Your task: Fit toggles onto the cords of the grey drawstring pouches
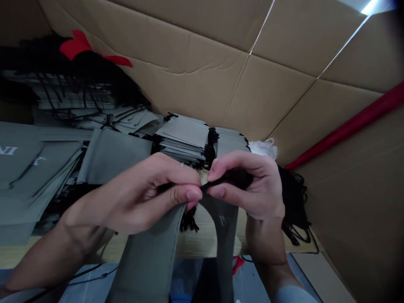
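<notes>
My left hand is closed, thumb against fingers, at the top corner of a grey, stitched-edge fabric pouch. The pouch hangs below in two panels that part in a curve. My right hand pinches a short black cord between thumb and forefinger. That cord runs across to the fingertips of my left hand, and the two hands almost touch. Where it joins the pouch is hidden behind the fingers. Faint pale lettering shows on the right panel.
Stacks of grey pouches with black cord ends stand behind my hands. Larger printed grey pouches lie at left. Black cords are heaped at right, near a clear plastic bag. Cardboard walls enclose the wooden table.
</notes>
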`<state>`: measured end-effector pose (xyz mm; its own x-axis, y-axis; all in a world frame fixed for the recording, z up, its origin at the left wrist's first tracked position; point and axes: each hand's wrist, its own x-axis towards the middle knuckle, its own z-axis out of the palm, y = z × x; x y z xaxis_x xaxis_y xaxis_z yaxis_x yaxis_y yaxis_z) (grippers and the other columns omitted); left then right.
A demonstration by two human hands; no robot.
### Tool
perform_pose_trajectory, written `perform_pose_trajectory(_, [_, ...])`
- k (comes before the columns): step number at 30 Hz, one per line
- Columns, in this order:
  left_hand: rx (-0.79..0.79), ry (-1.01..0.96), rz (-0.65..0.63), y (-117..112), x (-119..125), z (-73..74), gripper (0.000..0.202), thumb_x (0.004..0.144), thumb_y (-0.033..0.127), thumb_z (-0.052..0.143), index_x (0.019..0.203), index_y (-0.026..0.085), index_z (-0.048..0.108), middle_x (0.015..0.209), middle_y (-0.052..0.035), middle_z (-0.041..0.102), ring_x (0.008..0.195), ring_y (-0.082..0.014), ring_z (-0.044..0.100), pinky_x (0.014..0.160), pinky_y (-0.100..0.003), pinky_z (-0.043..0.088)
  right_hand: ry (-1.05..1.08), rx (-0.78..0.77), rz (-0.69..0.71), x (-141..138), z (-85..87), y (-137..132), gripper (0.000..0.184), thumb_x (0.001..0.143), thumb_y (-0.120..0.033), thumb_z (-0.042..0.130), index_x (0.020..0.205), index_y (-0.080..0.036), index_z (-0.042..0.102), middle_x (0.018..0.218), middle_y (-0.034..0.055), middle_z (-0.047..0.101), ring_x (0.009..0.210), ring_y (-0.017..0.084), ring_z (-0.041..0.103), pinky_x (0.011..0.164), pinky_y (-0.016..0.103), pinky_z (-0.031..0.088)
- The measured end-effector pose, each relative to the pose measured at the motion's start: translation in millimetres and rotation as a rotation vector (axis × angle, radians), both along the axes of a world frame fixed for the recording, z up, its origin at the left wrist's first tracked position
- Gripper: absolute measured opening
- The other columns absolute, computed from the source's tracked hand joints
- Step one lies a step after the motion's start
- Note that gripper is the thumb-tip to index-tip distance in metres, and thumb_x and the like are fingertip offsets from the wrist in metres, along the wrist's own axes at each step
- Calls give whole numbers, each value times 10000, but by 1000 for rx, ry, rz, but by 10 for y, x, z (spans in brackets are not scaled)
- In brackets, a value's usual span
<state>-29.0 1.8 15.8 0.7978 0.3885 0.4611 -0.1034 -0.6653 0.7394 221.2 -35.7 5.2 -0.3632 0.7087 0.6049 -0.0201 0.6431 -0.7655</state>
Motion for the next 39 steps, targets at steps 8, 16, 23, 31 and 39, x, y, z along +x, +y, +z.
perform_pose_trajectory(8, [76,-10,45,44,6,9,325,1159,263,628,841,202,646,681,33,555,576,-101,472,526,-224,399,-239,117,-117,90,97,-16,83,1002,-257,897,1039,-201,847,769,-2,781,594,120,626,504,256,474])
perform_pose_trajectory(16, [132,-7,99,51,31,-6,337,1173,222,561,844,191,625,676,43,529,562,-82,452,511,-194,373,-118,64,-139,81,4,7,98,1007,-204,912,1065,-214,834,802,-14,778,631,111,659,564,228,534])
perform_pose_trajectory(23, [205,-5,143,17,52,-54,313,1180,232,556,880,194,637,681,44,517,577,-92,451,553,-248,362,44,36,-127,-28,-48,76,132,1059,-258,865,986,-205,767,966,46,867,782,156,786,711,276,659])
perform_pose_trajectory(31, [274,24,116,-39,47,-52,371,1174,188,527,813,212,444,700,40,454,649,-123,411,614,-294,358,114,16,-39,-94,-94,129,147,1059,-164,776,923,-209,741,920,36,838,859,179,811,821,338,699])
perform_pose_trajectory(39, [276,24,111,-55,1,-17,340,1187,202,539,853,213,477,711,49,448,653,-116,417,639,-285,371,79,80,-38,-74,-112,131,160,1073,-247,840,949,-219,743,909,28,801,809,162,763,740,293,651])
